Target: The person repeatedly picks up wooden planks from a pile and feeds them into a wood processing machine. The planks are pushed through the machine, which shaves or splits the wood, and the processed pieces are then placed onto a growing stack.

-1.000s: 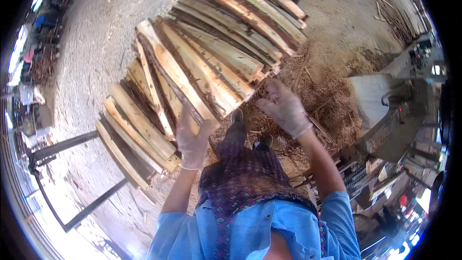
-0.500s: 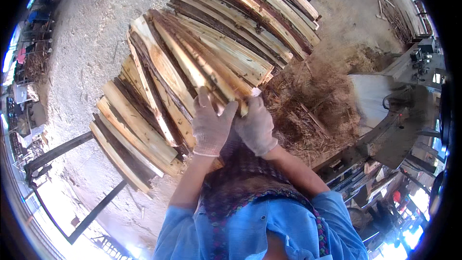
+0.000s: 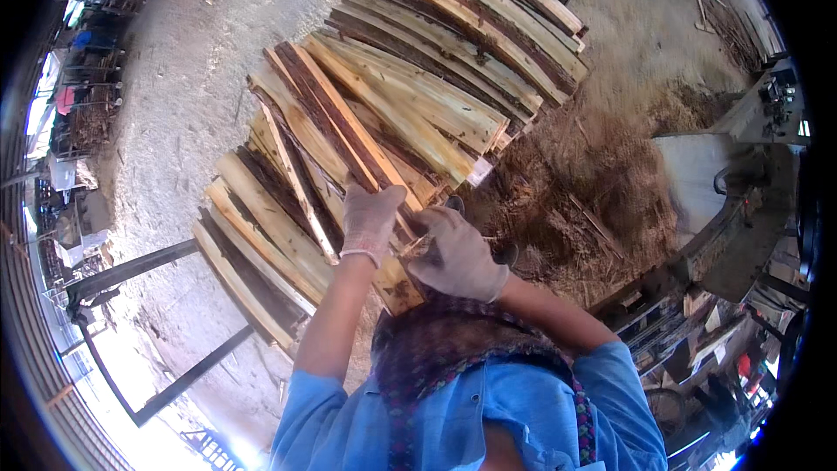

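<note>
Wooden slab (image 3: 349, 135) gripped by my gloved left hand (image 3: 370, 220) and right hand (image 3: 455, 255), steadying its near end over stack (image 3: 261, 235).

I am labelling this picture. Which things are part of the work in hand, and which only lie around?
In hand: left hand, right hand, wood slab, slab pile.
Lying around: bark scraps, far slab pile, machine, metal frame.
</note>
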A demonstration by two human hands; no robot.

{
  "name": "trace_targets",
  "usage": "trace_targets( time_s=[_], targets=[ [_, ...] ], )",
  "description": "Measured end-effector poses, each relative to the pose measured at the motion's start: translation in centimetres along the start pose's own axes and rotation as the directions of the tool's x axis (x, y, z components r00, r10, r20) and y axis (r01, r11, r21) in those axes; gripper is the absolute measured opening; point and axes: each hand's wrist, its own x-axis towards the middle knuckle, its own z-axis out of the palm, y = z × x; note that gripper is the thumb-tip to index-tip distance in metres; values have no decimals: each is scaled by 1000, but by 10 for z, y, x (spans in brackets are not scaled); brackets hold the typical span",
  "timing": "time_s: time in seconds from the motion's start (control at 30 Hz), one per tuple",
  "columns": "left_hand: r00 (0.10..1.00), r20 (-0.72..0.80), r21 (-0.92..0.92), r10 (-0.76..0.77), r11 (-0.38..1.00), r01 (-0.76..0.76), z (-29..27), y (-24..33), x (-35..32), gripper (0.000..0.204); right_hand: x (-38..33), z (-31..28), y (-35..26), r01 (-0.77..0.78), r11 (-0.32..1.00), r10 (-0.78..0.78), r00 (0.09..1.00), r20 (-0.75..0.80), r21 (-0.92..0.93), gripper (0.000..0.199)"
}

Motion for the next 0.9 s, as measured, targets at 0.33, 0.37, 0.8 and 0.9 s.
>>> trace_targets(
  time_s=[0.33,0.37,0.8,0.9],
  targets=[
    [987,162,-22,8,1000,-5,-30,-29,-128,53,61,-1,30,-583,397,376,808,454,709,77],
    [983,184,-8,20,1000,-19,-23,-35,-142,55,63,-8,20,-595,254,320,795,515,762,76],
    [707,357,-20,611,762,-648,117,-42,-192,121,-82,-155,26,-26,430,394,905,-161,902,78],
    [529,552,56,644,605,-794,131,-50,-201,123,-150,-188,-14,227,357,403,838,-369,906,84]
  ],
)
